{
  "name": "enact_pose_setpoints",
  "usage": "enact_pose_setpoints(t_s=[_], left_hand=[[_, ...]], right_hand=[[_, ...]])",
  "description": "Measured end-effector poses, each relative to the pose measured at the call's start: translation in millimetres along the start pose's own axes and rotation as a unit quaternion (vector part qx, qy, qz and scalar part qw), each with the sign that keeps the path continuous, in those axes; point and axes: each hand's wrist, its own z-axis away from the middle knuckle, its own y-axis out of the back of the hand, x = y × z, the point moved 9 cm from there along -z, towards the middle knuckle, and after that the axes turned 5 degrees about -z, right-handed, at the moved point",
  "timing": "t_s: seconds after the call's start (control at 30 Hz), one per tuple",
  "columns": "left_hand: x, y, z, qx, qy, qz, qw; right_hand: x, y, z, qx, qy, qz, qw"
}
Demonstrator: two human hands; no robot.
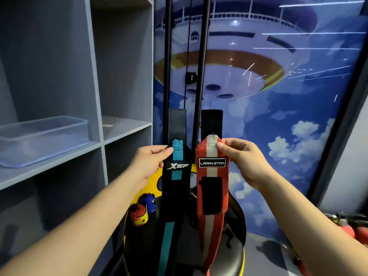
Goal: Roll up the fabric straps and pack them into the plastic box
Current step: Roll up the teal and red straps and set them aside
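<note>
Head view: both forearms raised, left hand (151, 162) pinching the black-and-teal woven strap (175, 188), right hand (243, 158) pinching the red-and-white padded strap (211, 188), both hanging unrolled; the clear rectangular plastic box (43, 136) sits on the grey shelf (49, 162) at left

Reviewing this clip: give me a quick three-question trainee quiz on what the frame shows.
1. True or false: the plastic box on the shelf already holds rolled straps.
2. Which hand pinches the red and white strap? A) left hand B) right hand
3. Fill in: the black strap has a ____ stripe.

Key: 1 false, it looks empty; 2 B; 3 teal. Two rolled straps lie below.
</note>
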Motion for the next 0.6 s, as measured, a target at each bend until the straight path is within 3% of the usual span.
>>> enact_pose_setpoints(t_s=[0.2, 0.43, 0.6], left_hand=[[48, -13, 9, -0.024, -0.034, 0.038, 0.998], [54, -21, 23, -0.069, -0.04, 0.109, 0.991], [60, -3, 18, 0.009, -0.057, 0.056, 0.997]], right_hand=[[-26, -40, 0, 0.007, 0.037, -0.009, 0.999], [-28, -55, 1, 0.073, 0.058, -0.04, 0.995], [-22, -59, 6, 0.054, 0.047, -0.069, 0.995]])
